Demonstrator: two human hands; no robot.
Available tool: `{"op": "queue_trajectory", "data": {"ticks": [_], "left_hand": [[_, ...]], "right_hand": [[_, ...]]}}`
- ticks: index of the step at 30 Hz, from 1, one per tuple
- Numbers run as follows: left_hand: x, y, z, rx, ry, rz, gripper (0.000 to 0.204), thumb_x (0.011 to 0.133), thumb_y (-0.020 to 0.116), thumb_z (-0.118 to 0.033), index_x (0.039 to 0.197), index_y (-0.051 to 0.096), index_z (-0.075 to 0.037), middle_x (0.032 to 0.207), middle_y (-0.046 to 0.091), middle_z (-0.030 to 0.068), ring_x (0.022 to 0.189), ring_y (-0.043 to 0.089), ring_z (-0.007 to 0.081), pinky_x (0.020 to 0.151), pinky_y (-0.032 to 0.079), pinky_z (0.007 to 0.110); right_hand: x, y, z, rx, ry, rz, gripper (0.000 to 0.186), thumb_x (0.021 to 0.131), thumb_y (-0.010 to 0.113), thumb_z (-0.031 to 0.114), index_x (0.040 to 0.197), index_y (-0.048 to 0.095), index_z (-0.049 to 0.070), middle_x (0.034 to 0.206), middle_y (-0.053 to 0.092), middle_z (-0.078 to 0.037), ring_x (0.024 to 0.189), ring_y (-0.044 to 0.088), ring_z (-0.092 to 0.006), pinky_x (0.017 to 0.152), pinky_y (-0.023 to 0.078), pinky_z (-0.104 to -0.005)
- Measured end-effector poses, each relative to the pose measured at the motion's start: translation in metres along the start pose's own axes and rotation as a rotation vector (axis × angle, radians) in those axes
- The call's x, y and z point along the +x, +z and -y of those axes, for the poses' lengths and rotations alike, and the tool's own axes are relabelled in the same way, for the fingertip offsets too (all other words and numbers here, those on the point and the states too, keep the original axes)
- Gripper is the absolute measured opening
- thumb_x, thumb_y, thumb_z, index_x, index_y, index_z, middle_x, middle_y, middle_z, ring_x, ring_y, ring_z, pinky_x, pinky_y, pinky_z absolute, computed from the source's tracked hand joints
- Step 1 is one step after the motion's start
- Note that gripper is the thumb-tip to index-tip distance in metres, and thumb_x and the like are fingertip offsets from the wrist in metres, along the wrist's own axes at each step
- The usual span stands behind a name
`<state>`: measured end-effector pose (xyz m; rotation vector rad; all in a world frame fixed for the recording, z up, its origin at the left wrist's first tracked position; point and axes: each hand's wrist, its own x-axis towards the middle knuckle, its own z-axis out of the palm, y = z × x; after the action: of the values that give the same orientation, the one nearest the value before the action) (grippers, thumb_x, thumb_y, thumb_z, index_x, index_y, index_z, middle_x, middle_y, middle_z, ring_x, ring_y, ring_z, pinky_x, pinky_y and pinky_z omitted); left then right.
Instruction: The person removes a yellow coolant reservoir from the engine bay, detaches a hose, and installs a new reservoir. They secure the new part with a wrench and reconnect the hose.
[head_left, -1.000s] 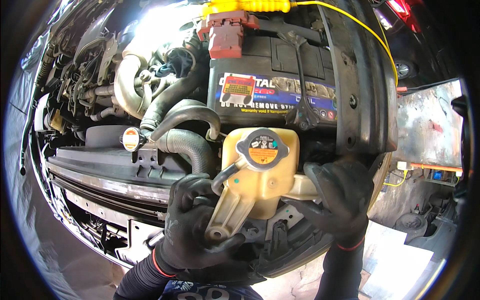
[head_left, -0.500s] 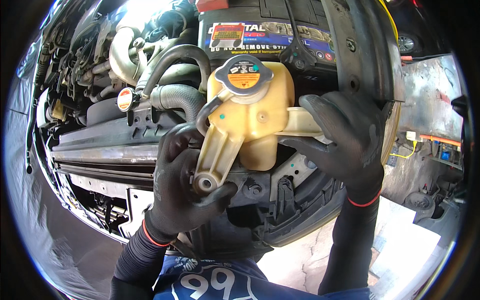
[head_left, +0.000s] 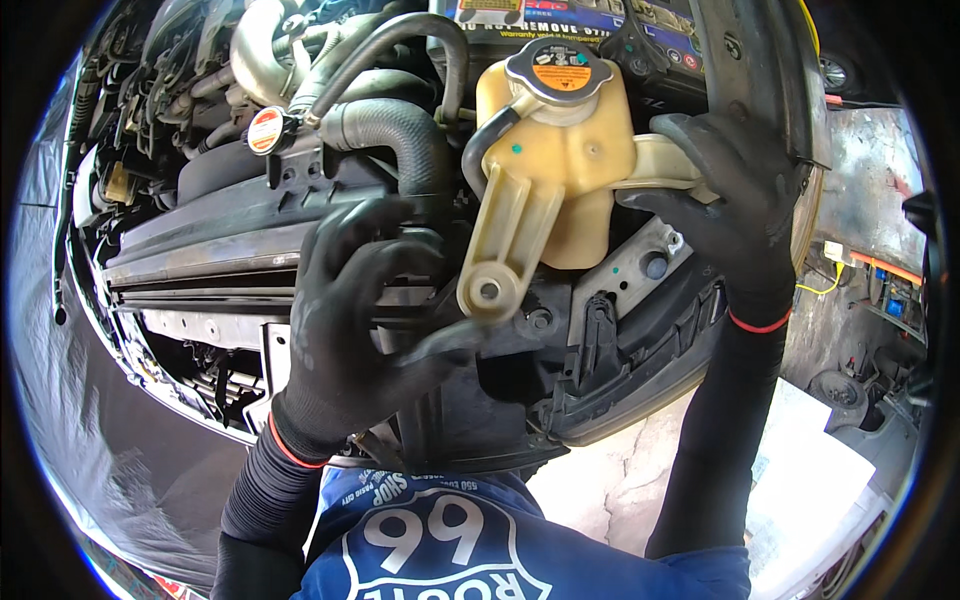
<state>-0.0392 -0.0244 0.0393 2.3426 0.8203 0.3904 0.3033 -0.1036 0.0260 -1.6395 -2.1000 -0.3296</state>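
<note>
A yellowed plastic coolant reservoir [head_left: 555, 150] with a silver-rimmed cap [head_left: 560, 70] sits tilted over the front corner of the engine bay. A thin black hose [head_left: 490, 140] runs from below its cap. My right hand [head_left: 735, 190], in a black glove, pinches the side bracket arm [head_left: 660, 162] between thumb and fingers. My left hand [head_left: 350, 310], gloved too, is apart from the reservoir with fingers spread and curved. Its thumb points toward the holed end of the front bracket arm [head_left: 495, 280]; whether the two touch I cannot tell.
A battery [head_left: 640, 40] stands behind the reservoir. A ribbed radiator hose [head_left: 390, 135] and a second small cap [head_left: 267, 130] lie to the left, above the radiator support [head_left: 230, 240]. A metal bracket [head_left: 625, 275] and black plastic trim edge the bay at right.
My left hand has let go of the front bracket arm and moved left of it, fingers opening. The reservoir and my right hand appear higher and further right, as the whole view has shifted.
</note>
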Motion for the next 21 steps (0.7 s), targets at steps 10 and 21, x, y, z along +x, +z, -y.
{"op": "queue_trajectory", "data": {"ticks": [10,21], "left_hand": [[-0.027,0.022,-0.012,0.128,-0.019,-0.246,0.1,0.075,0.095,-0.035,0.152,0.045,0.005,0.135,0.062,0.0201,0.118,0.059,0.0387,0.103,0.048,0.049],[0.041,0.059,-0.047,-0.65,-0.366,-0.212,0.071,0.1,0.067,-0.003,0.16,0.03,0.007,0.131,0.066,0.0173,0.117,0.067,0.019,0.097,0.055,0.031]], "right_hand": [[0.002,0.009,0.02,-0.049,0.001,0.028,0.054,0.08,0.086,0.048,0.112,0.072,0.007,0.094,0.067,-0.006,0.087,0.069,-0.0246,0.079,0.055,-0.0412],[0.011,0.015,-0.017,0.095,-0.069,0.121,0.057,0.081,0.082,0.053,0.12,0.072,0.013,0.107,0.072,-0.007,0.098,0.071,-0.027,0.085,0.056,-0.0423]]}}
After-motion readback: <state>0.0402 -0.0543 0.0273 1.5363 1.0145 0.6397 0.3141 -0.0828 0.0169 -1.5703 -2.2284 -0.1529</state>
